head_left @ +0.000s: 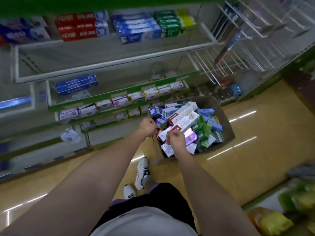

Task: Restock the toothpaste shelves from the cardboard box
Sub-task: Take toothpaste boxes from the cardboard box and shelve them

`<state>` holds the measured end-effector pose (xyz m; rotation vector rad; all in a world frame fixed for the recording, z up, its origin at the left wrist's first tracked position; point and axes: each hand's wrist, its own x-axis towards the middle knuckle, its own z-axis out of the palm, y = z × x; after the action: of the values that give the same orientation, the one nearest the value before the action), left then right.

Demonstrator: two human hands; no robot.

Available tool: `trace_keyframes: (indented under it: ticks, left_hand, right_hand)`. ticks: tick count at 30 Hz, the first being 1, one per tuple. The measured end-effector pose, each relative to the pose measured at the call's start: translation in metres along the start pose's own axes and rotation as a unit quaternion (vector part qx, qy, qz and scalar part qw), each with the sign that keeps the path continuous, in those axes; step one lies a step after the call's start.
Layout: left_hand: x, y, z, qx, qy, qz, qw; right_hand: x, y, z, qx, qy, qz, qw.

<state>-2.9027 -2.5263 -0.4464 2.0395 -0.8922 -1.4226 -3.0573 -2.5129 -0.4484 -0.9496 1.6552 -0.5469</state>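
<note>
Two bare hands reached down over the cardboard box [219, 113], which stood on the shiny tan floor [255, 159] just in front of the toothpaste shelves [109, 60]. From the head view, the left hand [148, 126] hung at the box's near-left corner, fingers curled; whether it gripped the cardboard edge or a carton could not be told through the blur. The right hand [175, 139] sat above the heap inside, fingers curled at the end of a pinkish-white toothpaste carton [163, 133], though the pinch itself was too blurred to confirm. The box was piled full of mixed cartons, blue, green, white and red. Upper shelf rows held red cartons [76, 26], blue cartons [136, 29] and green cartons [168, 24]; lower green-edged shelves carried small pale boxes [119, 101]. White sneakers [142, 174] stood on the floor beside the box.
</note>
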Motion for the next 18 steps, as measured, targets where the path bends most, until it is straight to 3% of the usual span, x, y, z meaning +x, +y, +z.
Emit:
trace_keyframes:
  ticks: [7, 18]
  left_hand:
    - [-0.021, -0.001, 0.063, 0.074, -0.029, 0.027, 0.996]
    - [-0.002, 0.029, 0.105, 0.102, 0.011, -0.035, 0.994]
  right_hand:
    - [-0.003, 0.024, -0.06, 0.062, 0.045, 0.016, 0.997]
    - [0.086, 0.02, -0.099, -0.022, 0.002, 0.011, 1.0]
